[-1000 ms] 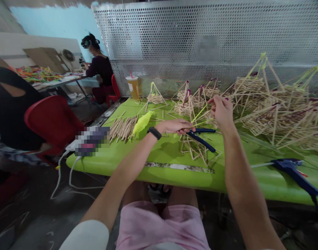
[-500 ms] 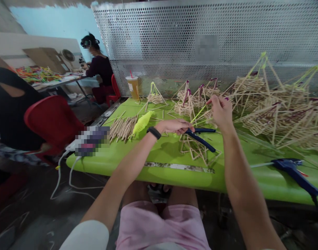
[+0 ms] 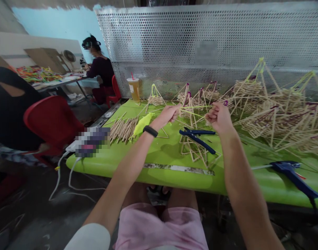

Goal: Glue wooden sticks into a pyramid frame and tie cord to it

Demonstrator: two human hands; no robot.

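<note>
A yellow cord [image 3: 197,107] is stretched between my two closed hands above the green table. My left hand [image 3: 170,114], with a dark band on its wrist, grips the cord's left end. The other end is in the fingers of my right hand [image 3: 217,115]. Beneath them, blue-handled pliers [image 3: 198,136] lie with handles spread on a small frame of crossed wooden sticks [image 3: 192,151]. A bundle of yellow cord [image 3: 143,124] rests left of my left hand, beside a pile of loose sticks [image 3: 124,129].
Several stick baskets with corded peaks [image 3: 275,114] crowd the right. A blue glue gun [image 3: 291,173] lies at the right front, a drink cup [image 3: 133,89] at the back left. A perforated metal panel [image 3: 174,45] stands behind. Two people sit to the left near red chairs [image 3: 53,119].
My left hand has moved up and away from the pliers, which stay on the table. My right hand has lowered slightly. The yellow cord has gone from slanted to nearly level.
</note>
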